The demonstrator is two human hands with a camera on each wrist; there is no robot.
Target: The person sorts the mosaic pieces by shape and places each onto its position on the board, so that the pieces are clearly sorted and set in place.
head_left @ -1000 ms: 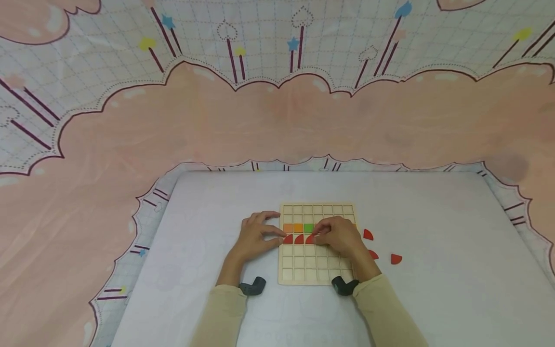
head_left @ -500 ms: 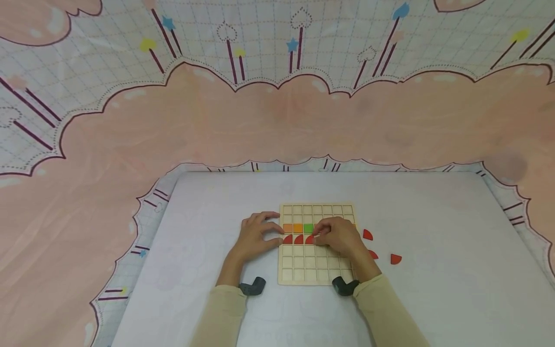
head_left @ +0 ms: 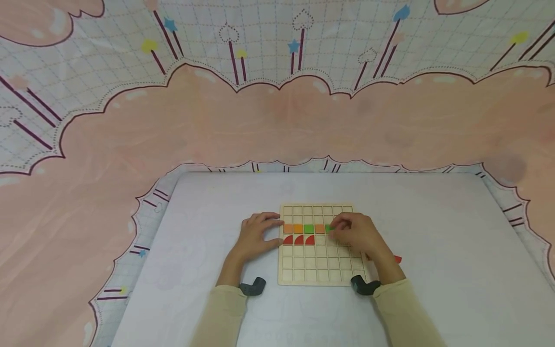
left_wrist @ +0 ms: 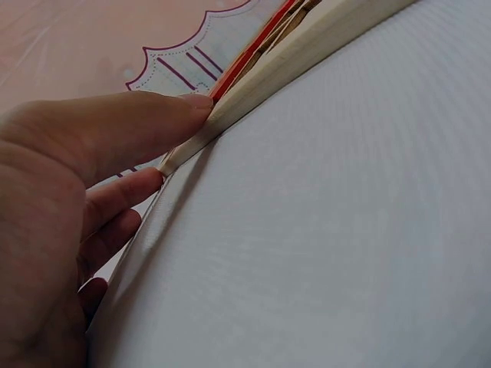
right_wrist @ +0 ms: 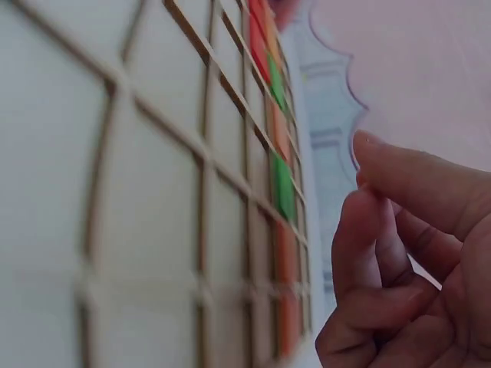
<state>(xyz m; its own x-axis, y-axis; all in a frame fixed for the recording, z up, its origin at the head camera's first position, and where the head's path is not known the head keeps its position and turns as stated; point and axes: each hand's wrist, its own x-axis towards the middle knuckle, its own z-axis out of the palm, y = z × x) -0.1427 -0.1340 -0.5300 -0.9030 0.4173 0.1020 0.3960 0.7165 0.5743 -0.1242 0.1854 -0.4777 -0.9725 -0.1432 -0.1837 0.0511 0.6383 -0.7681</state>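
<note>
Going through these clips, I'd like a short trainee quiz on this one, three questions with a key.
1. In the head view, how many red pieces show in the cells of the grid board?
2. True or false: the left hand is away from the board.
3. What fills the cell between the two green squares? a) a red piece b) an orange square c) nothing

Key:
1. Three.
2. False; it touches the board's left edge.
3. b.
</note>
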